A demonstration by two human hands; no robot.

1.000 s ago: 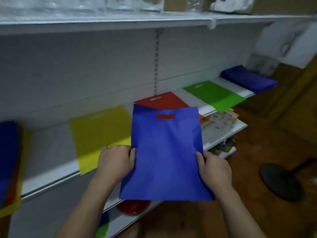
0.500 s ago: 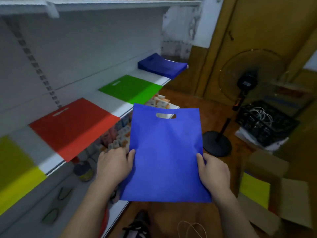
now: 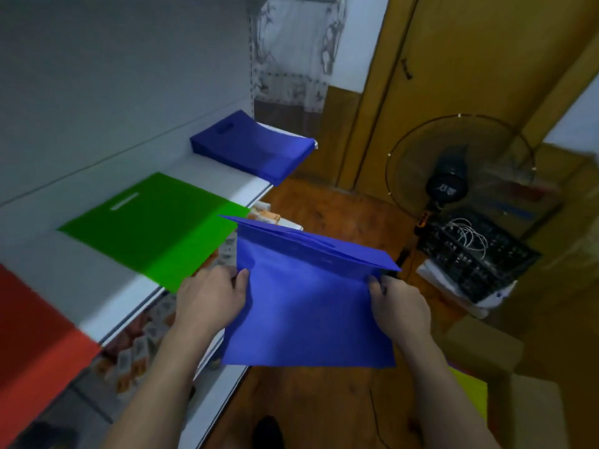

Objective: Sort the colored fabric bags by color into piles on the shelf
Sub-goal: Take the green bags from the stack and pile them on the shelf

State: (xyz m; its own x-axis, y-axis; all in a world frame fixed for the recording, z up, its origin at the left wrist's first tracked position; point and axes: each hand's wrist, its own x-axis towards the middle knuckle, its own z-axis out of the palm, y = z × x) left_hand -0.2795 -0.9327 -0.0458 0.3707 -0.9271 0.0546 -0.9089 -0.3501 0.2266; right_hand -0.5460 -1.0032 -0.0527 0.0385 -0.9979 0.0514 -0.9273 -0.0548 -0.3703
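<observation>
I hold a blue fabric bag by its two sides in front of the shelf; its top part with the handle slot folds over away from me. My left hand grips the left edge and my right hand grips the right edge. On the white shelf lie a red bag at the left, a green bag in the middle and a stack of blue bags at the far right end.
A lower shelf holds small packets under the green bag. A standing fan and a black crate with cables stand on the wooden floor at the right. A cardboard box with a yellow bag sits at the lower right.
My view has swung right along the shelf, so the yellow bag on it is out of sight and the blue stack is nearer. The held bag's top has folded over away from me.
</observation>
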